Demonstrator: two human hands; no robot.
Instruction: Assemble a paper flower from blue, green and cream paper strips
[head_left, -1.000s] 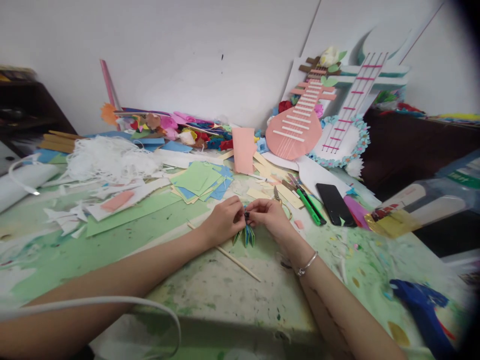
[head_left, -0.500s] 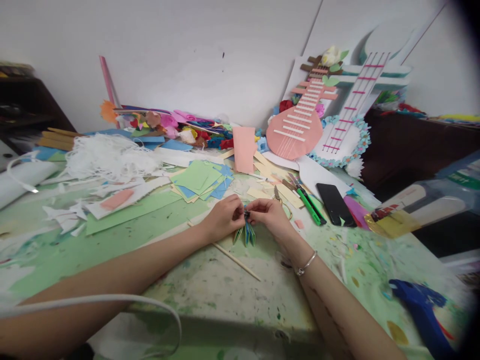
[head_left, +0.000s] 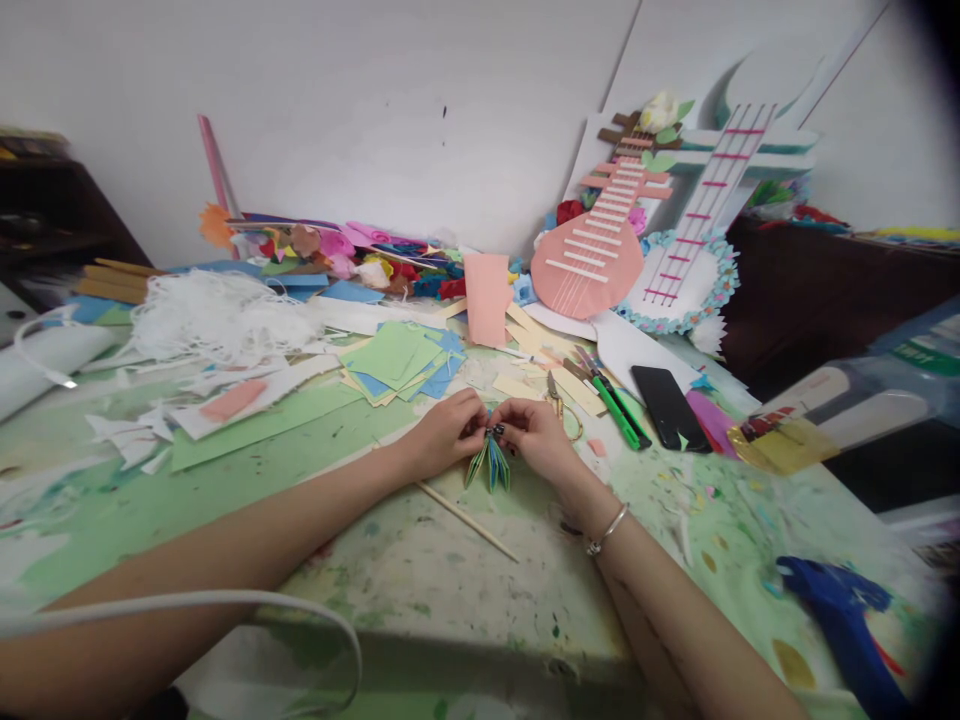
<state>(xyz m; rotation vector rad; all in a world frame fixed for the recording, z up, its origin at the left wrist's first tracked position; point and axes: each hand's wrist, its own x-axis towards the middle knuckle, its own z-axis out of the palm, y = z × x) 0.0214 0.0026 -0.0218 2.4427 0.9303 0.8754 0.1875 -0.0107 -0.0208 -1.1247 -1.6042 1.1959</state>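
A small bundle of folded paper, green, blue and yellowish, hangs fanned out below my fingers over the middle of the table. My left hand pinches its upper end from the left. From the right, the fingers of my right hand close on a small dark thing at the top of the bundle; it is too small to make out exactly. Beneath my left wrist lies a thin wooden stick, slanting toward the table's front edge. Behind my hands is a loose pile of green and blue paper squares.
Gold-handled scissors, a green utility knife and a black phone lie to the right. A blue glue gun is front right. White paper strips are heaped at left. Paper instruments lean against the wall.
My right fingers have shifted slightly at the top of the folded paper, and more of the small dark thing shows. The left hand stays nearly in place.
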